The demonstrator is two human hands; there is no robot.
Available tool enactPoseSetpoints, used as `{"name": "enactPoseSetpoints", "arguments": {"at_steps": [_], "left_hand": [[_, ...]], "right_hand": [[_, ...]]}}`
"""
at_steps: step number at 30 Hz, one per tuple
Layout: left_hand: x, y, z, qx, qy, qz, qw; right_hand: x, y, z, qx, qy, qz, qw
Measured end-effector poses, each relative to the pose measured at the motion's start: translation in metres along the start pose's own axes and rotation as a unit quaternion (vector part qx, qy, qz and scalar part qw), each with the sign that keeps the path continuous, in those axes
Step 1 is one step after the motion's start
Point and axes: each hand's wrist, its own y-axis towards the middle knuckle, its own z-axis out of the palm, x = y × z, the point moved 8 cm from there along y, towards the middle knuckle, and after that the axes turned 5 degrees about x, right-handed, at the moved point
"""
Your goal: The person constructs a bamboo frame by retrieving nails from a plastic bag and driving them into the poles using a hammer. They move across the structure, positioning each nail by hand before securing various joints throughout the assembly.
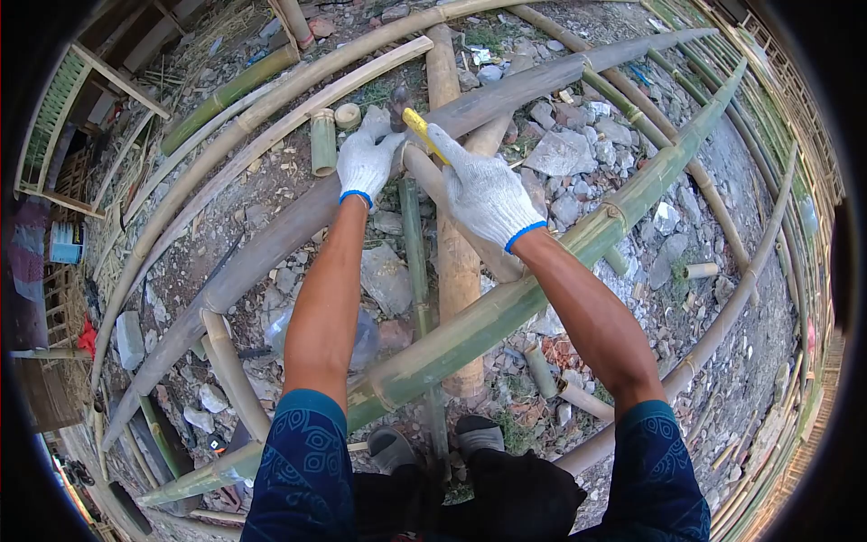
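My right hand (483, 190), in a white knit glove with a blue cuff, grips the yellow handle of a hammer (414, 122). The hammer's dark head is up beside the fingers of my left hand (368, 161). That hand wears a matching glove, its fingers drawn together over a long grey bamboo pole (271, 226); what they pinch is hidden. Just beneath my right hand, a shorter bamboo piece (424, 172) meets the pole at a slant. A thick tan bamboo (459, 280) crosses under the pole.
A thick green bamboo pole (506, 312) crosses between me and my hands. Broken stones (560, 154) and rubble cover the ground. A short green bamboo cut (322, 144) stands left of my left hand. My sandalled feet (479, 435) are close to the green pole.
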Motion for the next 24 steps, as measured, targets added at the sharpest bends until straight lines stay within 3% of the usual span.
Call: {"name": "enactPoseSetpoints", "arguments": {"at_steps": [5,8,9,10,12,15,22,24], "left_hand": [[0.004,0.0,0.002,-0.012,0.006,0.051,0.999],[-0.004,0.0,0.0,-0.004,0.026,0.012,1.0],[-0.002,0.0,-0.001,0.003,0.04,-0.009,0.999],[-0.004,-0.001,-0.002,-0.03,0.022,0.038,0.999],[0.002,0.002,-0.001,-0.037,0.04,0.045,0.997],[0.002,0.001,0.002,-0.022,0.014,0.022,0.999],[0.005,0.002,-0.005,-0.033,0.023,0.045,0.998],[0.0,-0.003,-0.008,-0.05,0.02,0.048,0.997]], "right_hand": [[0.014,-0.01,-0.02,-0.08,0.052,-0.026,0.995],[-0.003,0.007,0.002,0.001,0.001,0.012,1.0],[0.003,0.008,-0.008,-0.039,0.014,0.004,0.999],[0.008,0.006,-0.015,-0.075,0.028,-0.005,0.997],[0.014,-0.001,-0.022,-0.117,0.062,-0.01,0.991],[0.002,0.003,0.001,-0.017,0.002,0.025,1.0],[0.026,-0.006,-0.038,-0.132,0.127,0.022,0.983],[0.024,-0.005,-0.026,-0.135,0.099,0.013,0.986]]}}
